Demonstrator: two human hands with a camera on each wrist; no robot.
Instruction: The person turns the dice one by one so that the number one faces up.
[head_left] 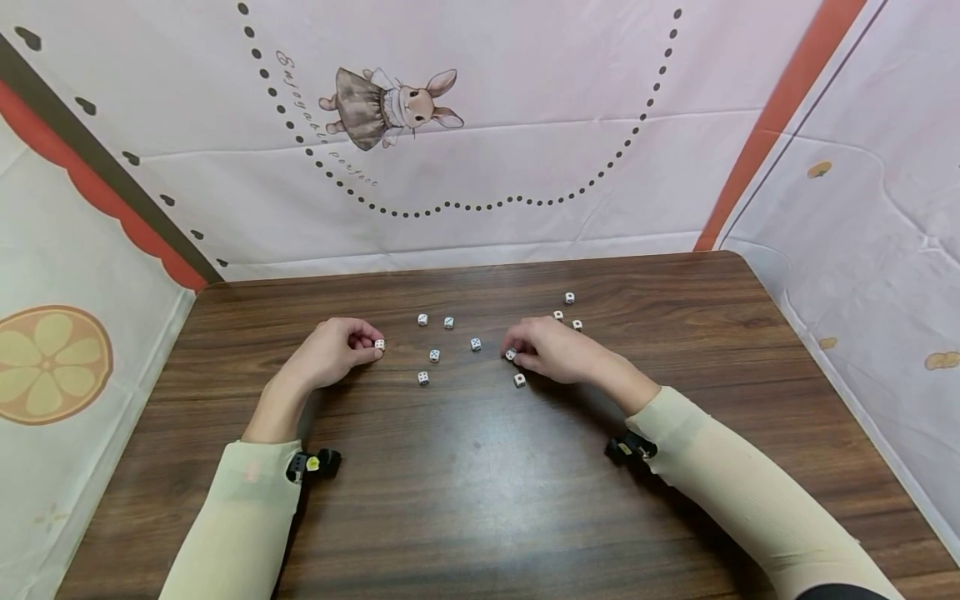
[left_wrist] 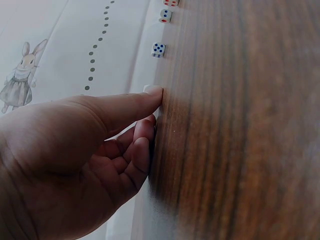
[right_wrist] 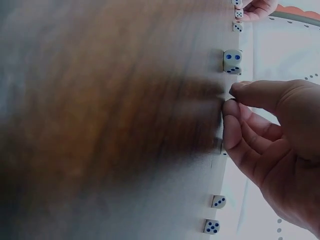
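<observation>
On the left of the table in the head view, my left hand (head_left: 330, 354) pinches a white die (head_left: 380, 344) between thumb and fingers, its dotted top showing. The thumb of that hand (left_wrist: 75, 150) covers most of this die in the left wrist view. Right of the middle, my right hand (head_left: 551, 348) holds another white die (head_left: 511, 355) at its fingertips, close over the tabletop. Fingers hide that die in the right wrist view. One single-spot die (head_left: 520, 381) lies just in front of the right hand, and a die (head_left: 476, 344) lies to its left.
Between the hands lie more dice, among them a front die (head_left: 423, 378), a middle die (head_left: 434, 356) and two back dice (head_left: 448, 322). Beyond the right hand sit three dice (head_left: 570, 297). The brown wooden table (head_left: 465, 500) meets a printed cloth (head_left: 525, 150) at its back edge.
</observation>
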